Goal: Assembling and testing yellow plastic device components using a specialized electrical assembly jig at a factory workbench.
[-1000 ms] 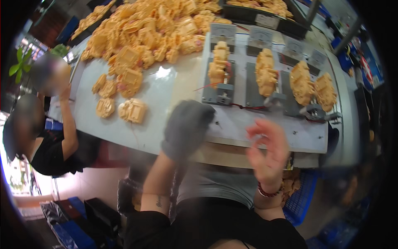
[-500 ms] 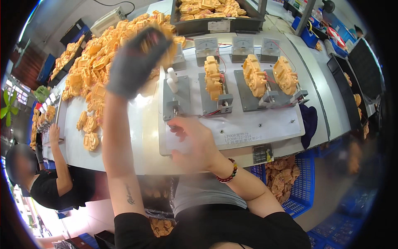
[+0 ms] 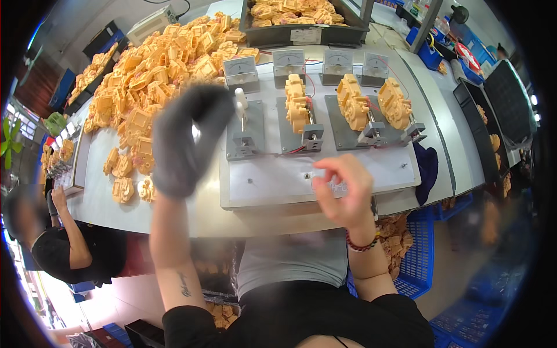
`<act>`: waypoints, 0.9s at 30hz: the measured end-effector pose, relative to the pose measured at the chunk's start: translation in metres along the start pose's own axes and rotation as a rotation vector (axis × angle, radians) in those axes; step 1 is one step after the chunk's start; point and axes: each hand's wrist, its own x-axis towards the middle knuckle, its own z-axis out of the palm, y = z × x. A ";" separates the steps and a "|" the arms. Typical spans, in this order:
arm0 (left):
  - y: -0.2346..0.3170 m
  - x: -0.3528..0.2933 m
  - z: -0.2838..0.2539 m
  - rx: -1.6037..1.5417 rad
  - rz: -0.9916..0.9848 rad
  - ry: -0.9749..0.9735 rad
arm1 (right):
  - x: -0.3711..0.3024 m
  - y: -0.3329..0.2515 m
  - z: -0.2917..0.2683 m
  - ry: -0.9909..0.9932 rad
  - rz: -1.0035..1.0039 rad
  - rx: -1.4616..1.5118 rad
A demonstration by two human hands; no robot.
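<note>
Head view: gloved left hand (image 3: 184,139) curled empty, bare right hand (image 3: 342,191) loosely open, nearest yellow moulded parts (image 3: 130,174) heaped at ten o'clock—probably light, rigid, best pinched by edges.

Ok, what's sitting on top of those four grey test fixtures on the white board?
Three grey fixtures each carry an orange plastic part. The leftmost fixture holds only a white lever. The gloved left hand is raised beside it and covers nothing on it.

Castings heap (image 3: 156,69) left of clamp fixtures (image 3: 325,116)
</note>
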 end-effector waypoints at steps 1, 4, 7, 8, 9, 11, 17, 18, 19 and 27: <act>0.003 -0.020 0.006 0.046 0.013 -0.079 | 0.001 0.006 -0.008 -0.004 0.100 0.000; 0.009 -0.049 0.024 0.106 0.047 -0.114 | 0.008 0.011 -0.003 -0.006 0.210 0.096; 0.005 -0.037 0.039 0.136 0.065 -0.064 | 0.009 0.010 0.009 -0.038 0.166 0.135; 0.004 -0.035 0.042 0.142 0.064 -0.047 | 0.007 0.011 0.009 -0.046 0.172 0.133; 0.001 -0.038 0.046 0.172 0.112 -0.039 | 0.005 0.012 0.009 -0.078 0.126 0.051; 0.003 -0.048 0.048 0.154 0.158 -0.040 | 0.000 0.017 0.011 -0.109 0.080 -0.021; -0.019 -0.091 0.051 0.114 0.099 0.039 | -0.001 0.019 0.013 -0.223 0.178 -0.067; -0.024 -0.093 0.055 0.102 0.060 0.048 | 0.000 0.017 0.009 -0.241 0.181 -0.087; -0.028 -0.096 0.059 0.124 0.046 0.023 | 0.000 0.015 0.009 -0.236 0.218 -0.110; -0.032 -0.096 0.056 -0.086 -0.076 -0.002 | -0.006 0.014 0.020 -0.147 0.257 -0.126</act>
